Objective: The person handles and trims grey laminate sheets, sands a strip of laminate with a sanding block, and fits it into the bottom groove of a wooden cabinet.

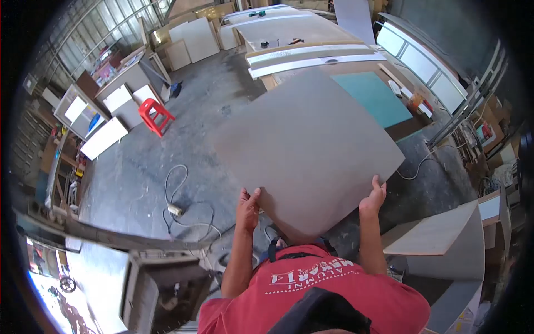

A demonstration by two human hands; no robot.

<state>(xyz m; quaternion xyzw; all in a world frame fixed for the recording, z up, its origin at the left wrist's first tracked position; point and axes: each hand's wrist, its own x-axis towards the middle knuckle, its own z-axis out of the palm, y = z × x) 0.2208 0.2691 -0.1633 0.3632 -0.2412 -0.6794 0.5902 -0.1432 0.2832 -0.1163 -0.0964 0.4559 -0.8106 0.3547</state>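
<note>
A large grey-brown flat panel (311, 145) is held out in front of my body, its near corner close to my waist. My left hand (248, 209) grips its left edge, thumb on the upper face and fingers mostly hidden beneath. On the opposite edge my right hand (374, 197) is closed in the same way, near the right corner. The panel's far corner reaches toward the worktable and hides part of its front.
A worktable (311, 30) with boards stands ahead, and a teal sheet (374, 99) lies at its right. A red stool (155, 117) stands on the left. An extension cord (177, 210) trails across the floor. Bent panels (439, 239) stand close on my right.
</note>
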